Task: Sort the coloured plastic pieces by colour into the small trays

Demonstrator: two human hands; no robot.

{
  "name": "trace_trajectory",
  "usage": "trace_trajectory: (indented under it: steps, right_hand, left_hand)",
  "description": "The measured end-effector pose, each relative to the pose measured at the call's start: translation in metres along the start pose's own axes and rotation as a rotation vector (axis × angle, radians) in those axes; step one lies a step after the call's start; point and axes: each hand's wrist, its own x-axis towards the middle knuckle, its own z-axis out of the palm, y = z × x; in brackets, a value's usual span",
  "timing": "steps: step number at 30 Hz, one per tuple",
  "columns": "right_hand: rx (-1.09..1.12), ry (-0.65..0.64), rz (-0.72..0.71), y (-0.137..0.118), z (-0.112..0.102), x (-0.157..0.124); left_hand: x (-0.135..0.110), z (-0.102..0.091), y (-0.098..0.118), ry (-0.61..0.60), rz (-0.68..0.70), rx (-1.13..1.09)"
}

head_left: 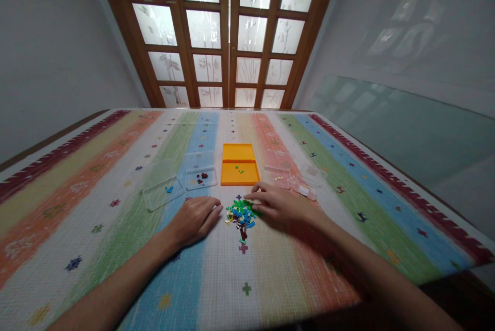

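A heap of tiny green, blue, brown, white and yellow building bricks [242,213] lies loose on the striped tablecloth between my hands. My right hand [276,203] reaches over the heap's right edge, its fingers apart and touching or just above the green bricks. Left of the heap, my left hand [198,217] rests palm down on the cloth, its fingers loosely bent with a small gap beside the thumb. I see no brick held in it. Behind the heap, an orange open case [228,179] holds a few green bricks [240,170].
Left of the case stand clear boxes, one [149,202] with blue bricks [168,189], another [188,185] with brown bricks [201,178]. On the right, a clear box [270,171] holds whitish bricks [278,179], beside another small clear box [314,194]. Tablecloth [247,302] covers the table.
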Motion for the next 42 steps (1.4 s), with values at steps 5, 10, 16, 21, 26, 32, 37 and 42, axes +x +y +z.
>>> trace_trajectory:
  steps: [5, 10, 16, 21, 26, 32, 37, 42]
  right_hand:
    - [-0.052, -0.144, 0.005, 0.001, -0.004, 0.018]
    - [-0.056, -0.112, -0.017, 0.005, -0.002, 0.030]
    - [-0.027, -0.043, 0.035, 0.005, 0.002, 0.026]
    - [-0.071, -0.057, 0.102, 0.001, 0.001, 0.030]
    - [-0.053, -0.067, 0.135, 0.002, -0.002, 0.031]
    - [-0.050, -0.062, 0.148, 0.003, -0.001, 0.028]
    - [-0.123, -0.020, 0.174, 0.004, 0.010, 0.030]
    - [-0.166, -0.009, 0.173, 0.001, 0.014, 0.028]
  left_hand:
    - [0.000, -0.002, 0.000, -0.015, -0.010, -0.006]
    - [0.000, -0.002, 0.000, -0.010, 0.005, 0.003]
    - [0.000, -0.001, 0.000, -0.017, 0.001, 0.005]
    - [0.000, -0.002, 0.000, -0.023, -0.012, -0.022]
    - [0.000, -0.001, 0.000, -0.025, -0.019, -0.019]
    - [0.000, -0.001, 0.000, -0.022, -0.026, -0.038]
    - [0.000, -0.001, 0.000, -0.022, -0.037, -0.046]
    - [0.000, -0.002, 0.001, -0.025, -0.056, -0.065]
